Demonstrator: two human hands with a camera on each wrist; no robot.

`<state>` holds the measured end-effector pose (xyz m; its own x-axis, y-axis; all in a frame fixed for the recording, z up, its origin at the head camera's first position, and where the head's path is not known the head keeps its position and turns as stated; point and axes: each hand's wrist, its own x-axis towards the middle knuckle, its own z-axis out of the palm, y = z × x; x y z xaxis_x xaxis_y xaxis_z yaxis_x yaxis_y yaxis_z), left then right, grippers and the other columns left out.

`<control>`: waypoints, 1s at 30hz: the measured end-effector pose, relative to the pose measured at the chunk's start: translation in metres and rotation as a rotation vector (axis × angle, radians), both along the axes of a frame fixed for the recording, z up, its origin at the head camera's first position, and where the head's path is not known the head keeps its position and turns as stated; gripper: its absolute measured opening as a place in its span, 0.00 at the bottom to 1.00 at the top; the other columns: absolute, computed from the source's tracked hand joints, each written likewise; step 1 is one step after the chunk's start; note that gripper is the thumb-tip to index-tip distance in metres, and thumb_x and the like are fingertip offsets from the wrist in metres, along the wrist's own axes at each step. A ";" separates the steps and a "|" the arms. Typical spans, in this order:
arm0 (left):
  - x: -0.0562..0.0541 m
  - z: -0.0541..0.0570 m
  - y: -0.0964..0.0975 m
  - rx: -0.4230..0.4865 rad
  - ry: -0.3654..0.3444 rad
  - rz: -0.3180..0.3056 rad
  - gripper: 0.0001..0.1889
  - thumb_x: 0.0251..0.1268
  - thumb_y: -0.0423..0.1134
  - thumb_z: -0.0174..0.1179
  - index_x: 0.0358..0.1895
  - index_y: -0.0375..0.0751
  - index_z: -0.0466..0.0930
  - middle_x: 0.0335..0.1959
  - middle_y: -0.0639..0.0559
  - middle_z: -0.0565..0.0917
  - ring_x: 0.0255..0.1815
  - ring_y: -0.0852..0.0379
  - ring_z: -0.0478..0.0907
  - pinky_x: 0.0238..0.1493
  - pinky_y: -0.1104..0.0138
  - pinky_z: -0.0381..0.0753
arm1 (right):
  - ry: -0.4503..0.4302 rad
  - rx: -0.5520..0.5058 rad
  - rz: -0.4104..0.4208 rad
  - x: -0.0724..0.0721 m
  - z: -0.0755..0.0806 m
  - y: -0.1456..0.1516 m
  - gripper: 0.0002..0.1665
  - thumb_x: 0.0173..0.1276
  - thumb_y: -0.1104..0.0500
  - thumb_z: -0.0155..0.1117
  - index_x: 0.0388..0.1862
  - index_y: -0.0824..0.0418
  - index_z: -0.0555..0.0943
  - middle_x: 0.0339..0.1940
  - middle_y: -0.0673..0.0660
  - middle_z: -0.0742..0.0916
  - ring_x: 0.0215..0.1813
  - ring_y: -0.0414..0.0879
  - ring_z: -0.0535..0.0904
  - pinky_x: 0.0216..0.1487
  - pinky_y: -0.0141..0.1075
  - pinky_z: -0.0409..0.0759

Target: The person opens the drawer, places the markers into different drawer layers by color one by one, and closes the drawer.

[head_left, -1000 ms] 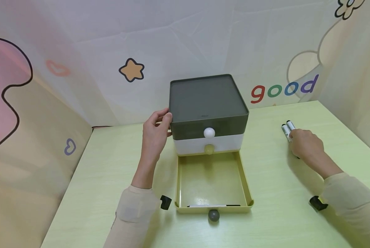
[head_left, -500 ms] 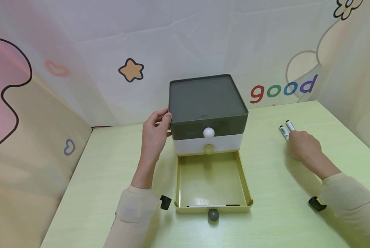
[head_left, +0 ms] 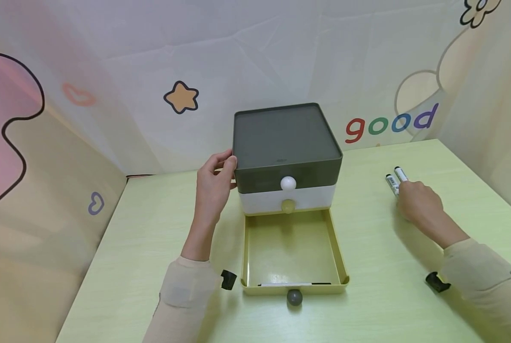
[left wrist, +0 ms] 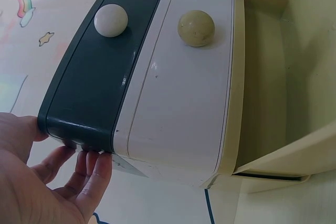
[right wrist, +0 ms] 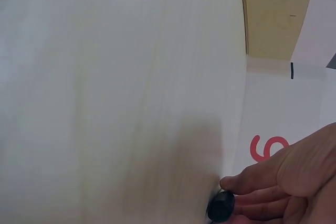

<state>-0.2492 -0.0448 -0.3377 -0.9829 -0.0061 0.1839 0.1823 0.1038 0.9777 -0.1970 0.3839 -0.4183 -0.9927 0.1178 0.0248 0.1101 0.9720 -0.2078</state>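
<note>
A stacked drawer box [head_left: 287, 138], dark grey over white, stands with its bottom yellow-green drawer [head_left: 295, 238] pulled out. My left hand [head_left: 212, 183] grips the box's upper left front corner, thumb at the top edge and bent fingers [left wrist: 94, 182] against the side. To the right, my right hand [head_left: 420, 202] is over two white markers with black ends, a left marker [head_left: 392, 184] and a right marker [head_left: 401, 174]. A black marker end [right wrist: 221, 206] sits between thumb and fingers in the right wrist view; which marker it belongs to cannot be told.
A thin white pen with a black end [head_left: 295, 285] lies along the drawer's front wall. The drawer's grey knob [head_left: 295, 297] points toward me. A patterned curtain [head_left: 259, 57] hangs behind the pale green table [head_left: 161, 219].
My right hand has shifted slightly left, and the gap between the two markers has widened. A dark tip once visible below that hand is now hidden. The left hand stays put.
</note>
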 end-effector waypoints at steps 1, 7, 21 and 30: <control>0.000 0.000 0.000 0.000 -0.001 0.000 0.18 0.77 0.41 0.57 0.65 0.45 0.83 0.49 0.47 0.83 0.42 0.49 0.83 0.49 0.54 0.88 | -0.005 -0.005 -0.001 0.000 0.000 0.000 0.09 0.66 0.72 0.46 0.25 0.71 0.70 0.22 0.67 0.75 0.24 0.58 0.72 0.18 0.46 0.73; -0.001 0.000 0.002 -0.006 -0.001 -0.008 0.18 0.77 0.42 0.57 0.65 0.45 0.82 0.49 0.47 0.82 0.42 0.49 0.83 0.47 0.58 0.88 | -0.040 -0.030 -0.017 0.004 0.001 0.003 0.07 0.66 0.70 0.49 0.29 0.74 0.71 0.24 0.67 0.75 0.24 0.57 0.72 0.19 0.43 0.72; 0.000 0.000 0.000 -0.014 -0.003 -0.004 0.19 0.77 0.42 0.57 0.65 0.45 0.82 0.49 0.47 0.82 0.43 0.49 0.83 0.46 0.59 0.88 | 0.045 -0.118 -0.023 0.015 0.024 0.003 0.19 0.68 0.64 0.59 0.46 0.82 0.76 0.29 0.68 0.79 0.27 0.57 0.73 0.24 0.41 0.68; 0.000 0.000 0.000 -0.017 -0.003 -0.004 0.18 0.78 0.43 0.56 0.65 0.45 0.82 0.49 0.47 0.82 0.43 0.49 0.83 0.46 0.59 0.88 | 0.045 -0.190 -0.026 0.026 0.040 -0.001 0.26 0.70 0.62 0.57 0.56 0.85 0.74 0.35 0.72 0.83 0.27 0.54 0.74 0.24 0.41 0.69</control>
<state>-0.2496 -0.0448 -0.3374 -0.9835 0.0012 0.1811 0.1799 0.1191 0.9764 -0.1713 0.3829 -0.3779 -0.9876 0.1504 0.0443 0.1212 0.9117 -0.3926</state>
